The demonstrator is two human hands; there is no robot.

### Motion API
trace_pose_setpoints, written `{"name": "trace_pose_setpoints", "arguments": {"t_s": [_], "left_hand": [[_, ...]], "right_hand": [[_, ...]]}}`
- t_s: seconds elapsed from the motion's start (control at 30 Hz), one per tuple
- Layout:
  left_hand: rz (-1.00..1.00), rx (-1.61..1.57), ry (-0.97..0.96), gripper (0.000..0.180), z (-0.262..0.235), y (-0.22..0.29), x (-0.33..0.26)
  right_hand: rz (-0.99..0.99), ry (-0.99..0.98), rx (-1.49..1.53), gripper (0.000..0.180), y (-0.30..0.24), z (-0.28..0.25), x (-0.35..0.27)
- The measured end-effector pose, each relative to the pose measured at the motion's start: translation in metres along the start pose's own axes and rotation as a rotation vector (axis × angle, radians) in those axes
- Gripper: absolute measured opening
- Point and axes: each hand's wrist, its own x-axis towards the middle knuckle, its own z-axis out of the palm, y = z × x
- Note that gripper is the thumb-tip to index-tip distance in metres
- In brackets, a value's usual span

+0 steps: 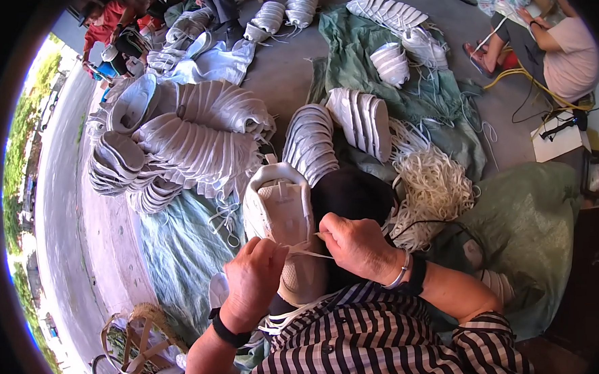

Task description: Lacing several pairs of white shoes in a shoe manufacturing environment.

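Hands work together on a white sneaker upper (281,220) that rests on the person's lap, toe end pointing away. The left hand (254,279) has its fingers curled and pressed against the near end of the upper, gripping it. The right hand (357,247) is closed in a pinch on a thin white shoelace (306,250) that runs taut from the hand across to the upper. A silver bangle (399,272) and a black band sit on the right wrist; a black band circles the left wrist. The sleeves are black-and-white striped. Just beyond the right hand lies a loose pile of white laces (435,187). Nested stacks of white uppers (200,141) cover a green tarp (174,248) to the left and ahead. A woven basket (139,334) stands at lower left. Another person (564,52) sits on the ground at upper right.
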Motion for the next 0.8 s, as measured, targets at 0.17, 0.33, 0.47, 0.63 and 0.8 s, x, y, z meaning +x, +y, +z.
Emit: {"name": "trace_pose_setpoints", "arguments": {"t_s": [0.17, 0.33, 0.47, 0.63, 0.8], "left_hand": [[-0.462, -0.837, -0.243, 0.033, 0.003, -0.027, -0.009], [-0.484, -0.922, 0.13, 0.035, 0.01, -0.031, -0.016], [-0.398, -0.97, 0.213, 0.027, 0.021, -0.033, -0.025], [-0.43, -1.098, 0.099, 0.016, 0.02, -0.038, -0.027], [-0.419, -0.899, 0.059, 0.01, 0.018, -0.041, -0.026]], "right_hand": [[0.019, 0.031, -0.035, 0.012, 0.0, 0.004, 0.0], [-0.059, -0.042, -0.149, 0.009, 0.0, 0.007, 0.004], [-0.025, -0.164, -0.069, 0.006, -0.003, 0.001, 0.01], [0.046, -0.236, -0.004, 0.006, 0.009, -0.003, 0.012], [0.058, -0.197, 0.073, 0.005, 0.005, -0.003, 0.015]]}}
